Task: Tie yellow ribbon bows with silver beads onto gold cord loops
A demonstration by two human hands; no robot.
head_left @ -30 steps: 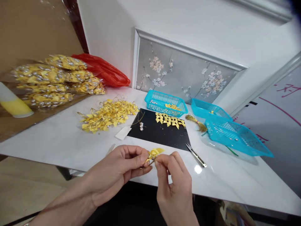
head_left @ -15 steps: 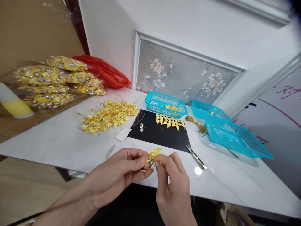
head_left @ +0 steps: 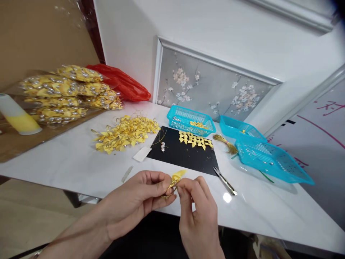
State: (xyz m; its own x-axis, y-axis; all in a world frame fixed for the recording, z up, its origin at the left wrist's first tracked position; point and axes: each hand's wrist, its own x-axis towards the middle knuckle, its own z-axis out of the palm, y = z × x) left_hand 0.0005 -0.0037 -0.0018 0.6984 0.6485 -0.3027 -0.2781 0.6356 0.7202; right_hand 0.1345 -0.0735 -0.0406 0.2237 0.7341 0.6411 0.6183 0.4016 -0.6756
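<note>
Above the near edge of the white table (head_left: pixel 67 162), both my hands pinch one small yellow folded ribbon piece (head_left: pixel 176 176) with a thin gold wire loop under it. My left hand (head_left: pixel 137 201) grips it from the left between thumb and forefinger. My right hand (head_left: pixel 198 212) pinches its lower right end, fingers curled. Just beyond lies a black mat (head_left: pixel 183 154) bearing a row of yellow folded pieces (head_left: pixel 195 139) and some silver beads (head_left: pixel 162 145). Small scissors (head_left: pixel 225 181) lie to the right of my hands.
A heap of finished yellow pieces (head_left: pixel 126 131) lies at centre left. Clear bags of them (head_left: pixel 67 93) and a red plastic bag (head_left: pixel 121 82) sit at the far left. Three turquoise baskets (head_left: pixel 272 158) stand at the right, with a gold thread bundle (head_left: pixel 225 142) beside them.
Both hands stay pinched on the yellow piece with only slight finger shifts; the gold wire loop now shows below it. The view drifted a little.
</note>
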